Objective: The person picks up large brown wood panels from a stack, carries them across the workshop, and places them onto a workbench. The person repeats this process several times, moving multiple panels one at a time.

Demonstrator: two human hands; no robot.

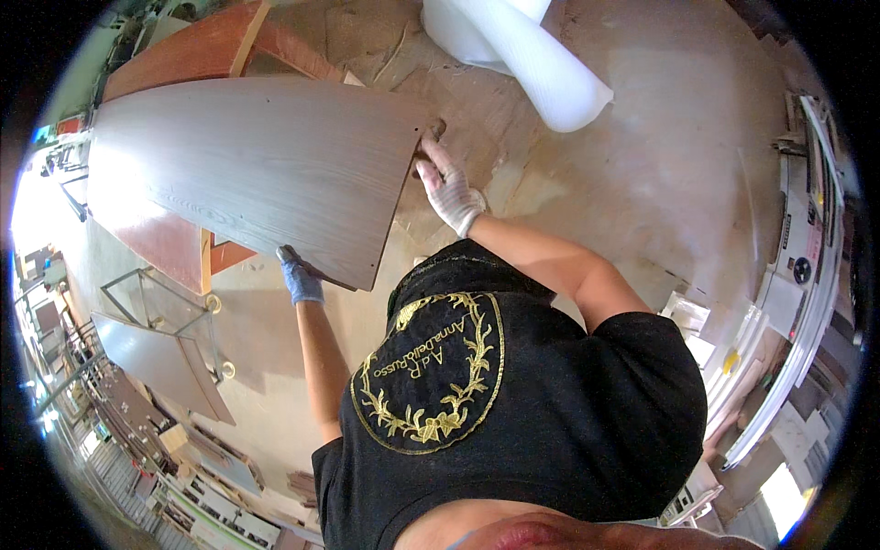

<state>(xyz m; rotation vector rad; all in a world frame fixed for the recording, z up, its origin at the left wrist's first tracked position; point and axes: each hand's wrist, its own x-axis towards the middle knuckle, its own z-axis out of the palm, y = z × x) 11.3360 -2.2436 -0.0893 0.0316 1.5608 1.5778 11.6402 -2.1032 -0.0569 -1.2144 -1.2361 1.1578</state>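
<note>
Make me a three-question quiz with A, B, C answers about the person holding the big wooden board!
1. Where is the white foam roll?
A. On the floor past the board's far end
B. On top of the board
C. In the left hand

2. What colour is the glove on the left hand?
A. Red
B. Blue
C. Yellow

3. How is the grey wood-grain board held?
A. Lying flat, untouched
B. By one hand only
C. By both hands at its near edge

Answers:
1 A, the roll lies on the brown floor beyond the board.
2 B, that glove is blue, while the right hand wears a whitish one.
3 C, each hand has its grip on one corner of the board's near edge.
</note>
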